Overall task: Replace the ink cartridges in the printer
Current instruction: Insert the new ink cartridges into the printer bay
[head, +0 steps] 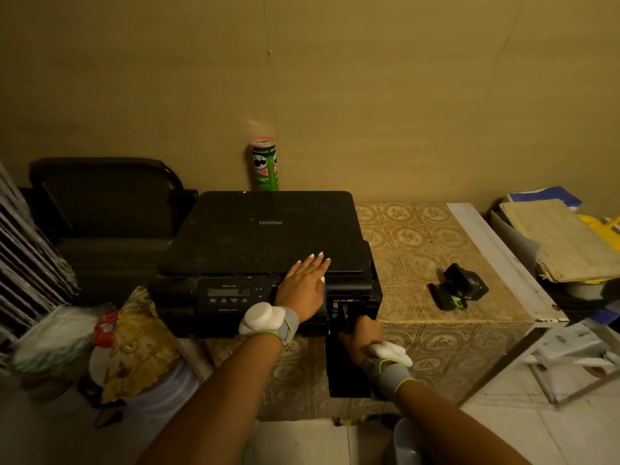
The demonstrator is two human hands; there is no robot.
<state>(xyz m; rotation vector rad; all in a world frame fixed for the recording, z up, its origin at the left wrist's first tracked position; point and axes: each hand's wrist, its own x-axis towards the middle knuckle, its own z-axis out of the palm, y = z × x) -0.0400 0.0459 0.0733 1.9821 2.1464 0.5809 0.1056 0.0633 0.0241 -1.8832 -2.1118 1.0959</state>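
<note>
A black Brother printer (261, 236) sits on a table covered with a patterned cloth (419, 250). Its cartridge bay (345, 307) at the front right is open, with the bay door (347, 374) hanging down. My left hand (303, 286) lies flat on the printer's front right top, fingers spread, holding nothing. My right hand (360, 337) reaches into the bay with its fingers curled on a black cartridge there; the fingertips are hidden. Loose black cartridges (458, 286) lie on the cloth to the right of the printer.
A green Pringles can (265, 164) stands against the wall behind the printer. A black chair (107, 199) is at the left, with bags and cloth (134, 340) below it. Stacked papers and books (563, 239) sit at the right, beyond a white ledge (496, 253).
</note>
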